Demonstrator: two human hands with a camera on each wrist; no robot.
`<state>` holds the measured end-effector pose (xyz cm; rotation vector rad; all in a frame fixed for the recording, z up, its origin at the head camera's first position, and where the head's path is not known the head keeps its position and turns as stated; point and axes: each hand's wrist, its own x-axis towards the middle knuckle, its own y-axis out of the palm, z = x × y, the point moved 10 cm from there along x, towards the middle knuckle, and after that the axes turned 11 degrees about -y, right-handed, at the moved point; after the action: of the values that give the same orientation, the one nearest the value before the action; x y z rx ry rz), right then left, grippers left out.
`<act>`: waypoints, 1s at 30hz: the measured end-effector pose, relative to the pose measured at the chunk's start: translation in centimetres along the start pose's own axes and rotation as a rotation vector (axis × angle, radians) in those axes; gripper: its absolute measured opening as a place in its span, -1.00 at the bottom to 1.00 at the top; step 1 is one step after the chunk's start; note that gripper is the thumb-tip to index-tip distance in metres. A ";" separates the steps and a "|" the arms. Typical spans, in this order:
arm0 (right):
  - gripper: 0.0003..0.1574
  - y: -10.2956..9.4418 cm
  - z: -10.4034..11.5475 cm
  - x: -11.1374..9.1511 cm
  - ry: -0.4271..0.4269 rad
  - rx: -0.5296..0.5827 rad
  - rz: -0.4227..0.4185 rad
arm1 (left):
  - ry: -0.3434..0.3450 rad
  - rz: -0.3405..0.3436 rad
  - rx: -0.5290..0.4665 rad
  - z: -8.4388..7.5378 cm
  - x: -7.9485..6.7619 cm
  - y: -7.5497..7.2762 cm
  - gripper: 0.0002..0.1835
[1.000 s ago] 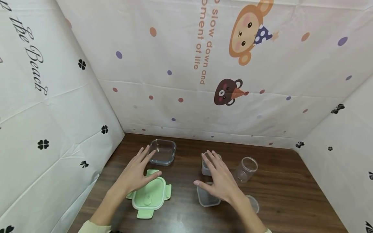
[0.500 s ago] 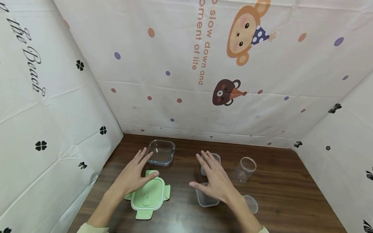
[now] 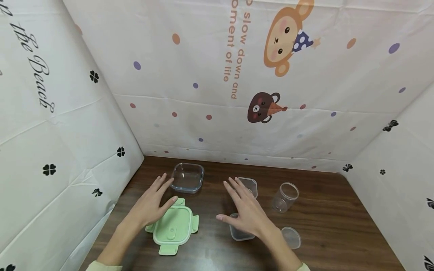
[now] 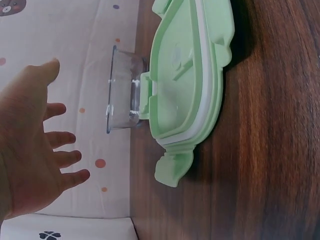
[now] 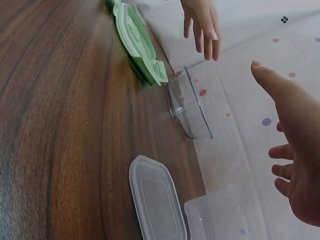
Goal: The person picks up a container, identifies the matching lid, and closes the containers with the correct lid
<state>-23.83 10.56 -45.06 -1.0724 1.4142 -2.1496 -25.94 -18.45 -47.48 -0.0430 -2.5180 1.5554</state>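
Both hands hover above the table with fingers spread, holding nothing. The left hand (image 3: 147,205) is over the upper left side of a green lid (image 3: 172,225) with fold-out clips; the left wrist view shows a gap between that hand (image 4: 32,135) and the lid. Beyond it stands a square glass container (image 3: 188,177) without a lid. My right hand (image 3: 245,210) hovers over a square translucent lid (image 3: 241,234), partly covering it. Behind the fingertips is a small clear square container (image 3: 250,185), also partly hidden.
A clear round jar (image 3: 285,197) stands to the right of the right hand. Nearer lies a round translucent lid (image 3: 291,238) beside the right forearm. Printed white cloth (image 3: 203,128) walls the brown wooden table (image 3: 339,218) at the back and both sides.
The left hand has drawn slightly back and left. The right hand has shifted a little to the left, uncovering more of the small square container. The containers and lids stay in place.
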 end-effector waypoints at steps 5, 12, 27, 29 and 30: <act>0.33 0.3 0.6 0.4 -0.031 0.006 -0.007 | 0.004 -0.005 0.002 0.1 -0.1 -0.2 -0.19; 0.32 1.3 1.4 0.7 -0.022 0.055 0.035 | -0.040 0.006 -0.019 0.8 0.0 0.2 -0.20; 0.23 4.7 2.6 1.2 -0.002 0.167 0.114 | -0.087 -0.025 -0.064 0.9 0.3 0.1 -0.26; 0.22 5.1 2.8 1.3 -0.001 0.176 0.119 | -0.089 -0.025 -0.053 1.0 0.3 0.0 -0.29; 0.22 5.3 2.9 1.4 0.000 0.177 0.121 | -0.089 -0.024 -0.048 1.0 0.2 0.0 -0.29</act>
<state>-23.12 5.51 -48.62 -0.8991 1.2284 -2.1415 -26.28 -19.33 -47.87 0.0505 -2.6130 1.5204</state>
